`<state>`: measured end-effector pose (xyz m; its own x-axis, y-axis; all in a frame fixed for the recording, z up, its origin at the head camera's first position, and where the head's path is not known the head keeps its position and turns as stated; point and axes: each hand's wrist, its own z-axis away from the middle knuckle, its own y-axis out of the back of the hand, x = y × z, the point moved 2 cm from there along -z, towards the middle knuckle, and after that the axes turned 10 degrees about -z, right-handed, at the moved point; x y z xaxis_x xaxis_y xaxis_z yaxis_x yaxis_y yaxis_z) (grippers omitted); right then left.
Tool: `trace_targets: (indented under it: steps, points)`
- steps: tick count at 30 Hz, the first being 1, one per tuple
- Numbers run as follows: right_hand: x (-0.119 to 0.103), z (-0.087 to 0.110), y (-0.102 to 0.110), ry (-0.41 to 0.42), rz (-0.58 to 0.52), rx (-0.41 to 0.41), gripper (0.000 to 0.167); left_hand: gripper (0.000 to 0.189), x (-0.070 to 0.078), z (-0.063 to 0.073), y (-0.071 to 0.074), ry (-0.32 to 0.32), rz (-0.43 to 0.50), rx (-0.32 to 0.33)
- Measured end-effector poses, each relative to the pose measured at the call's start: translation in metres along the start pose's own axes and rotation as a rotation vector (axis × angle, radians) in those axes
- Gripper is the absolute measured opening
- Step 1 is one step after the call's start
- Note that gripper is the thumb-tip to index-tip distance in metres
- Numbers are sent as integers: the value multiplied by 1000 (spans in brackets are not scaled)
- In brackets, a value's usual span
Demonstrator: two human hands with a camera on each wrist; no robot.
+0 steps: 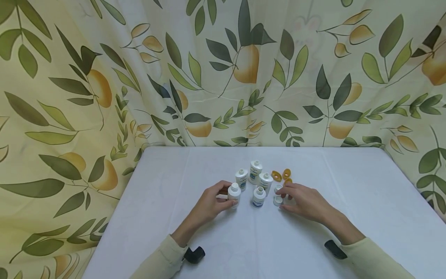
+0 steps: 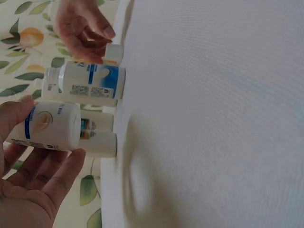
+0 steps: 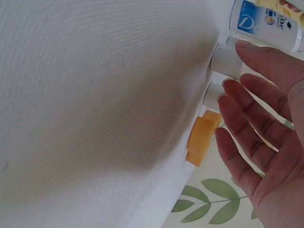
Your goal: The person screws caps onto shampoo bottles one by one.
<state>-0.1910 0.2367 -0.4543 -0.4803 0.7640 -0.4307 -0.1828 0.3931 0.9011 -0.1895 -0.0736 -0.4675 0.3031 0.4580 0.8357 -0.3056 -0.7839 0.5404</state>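
My left hand (image 1: 213, 199) grips a white bottle (image 1: 234, 195) between thumb and fingers, its narrow neck uppermost and bare of a cap. In the left wrist view this bottle (image 2: 50, 126) stands clear of the table, with a blue-marked label. My right hand (image 1: 304, 201) reaches over two round white caps, fingers loosely bent. Its thumb tip is right at the nearer cap (image 3: 227, 61), and its fingertips are close by the other cap (image 3: 214, 96). Beside the left hand's bottle stands a short white bottle (image 1: 258, 197) with a blue label, also capless.
Three more white capless bottles stand behind: one left (image 1: 241, 179), one at the back (image 1: 255, 171), one right (image 1: 265, 182). Orange-yellow caps (image 1: 276, 176) lie beyond the right hand. A leaf-patterned curtain (image 1: 223, 97) hangs behind the white-covered table (image 1: 174, 166).
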Motion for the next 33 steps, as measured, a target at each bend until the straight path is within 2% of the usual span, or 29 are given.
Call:
trace_targets:
  steps: [8, 16, 21, 33]
  points:
    - [1, -2, -2, -7, 6, -8, 33, 41, 2, 2, 15, -32, 67, 39]
    - [1, -1, -3, -4, 19, 0, 32, 44, 4, 1, 32, -9, 62, 103]
    - [1, -2, -5, -4, 12, -9, 32, 43, 9, 0, 42, -23, 80, 137]
    - [2, -6, -9, -28, 4, -11, 28, 48, 20, -5, 58, -24, 91, 230]
